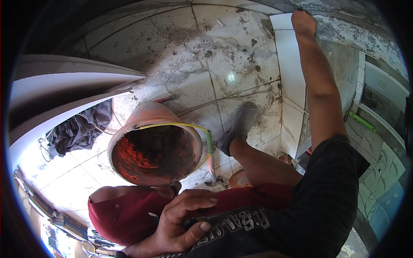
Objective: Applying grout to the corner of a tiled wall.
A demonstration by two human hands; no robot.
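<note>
My left hand [183, 217] hovers low over my dark shirt and red shorts, its fingers loosely bent and apart, holding nothing. My right arm reaches to the top right, where my right hand [303, 23] is closed at the edge of a rough grey ledge [357, 32], beside the top of a white tile panel [288, 77]; what its fingers grip is hidden. Between my legs and a white board lies an empty-looking orange bucket [155, 152] with dark and red residue inside, its yellow handle with a green grip [209, 142] resting toward the right.
My booted foot [238, 124] is on the stained tile floor [228, 51]. White boards [73, 71] stand at left above crumpled dark cloth [81, 129]. A cord crosses the floor. A hammer-like tool [211, 172] lies behind the bucket. A green level [361, 121] is at right.
</note>
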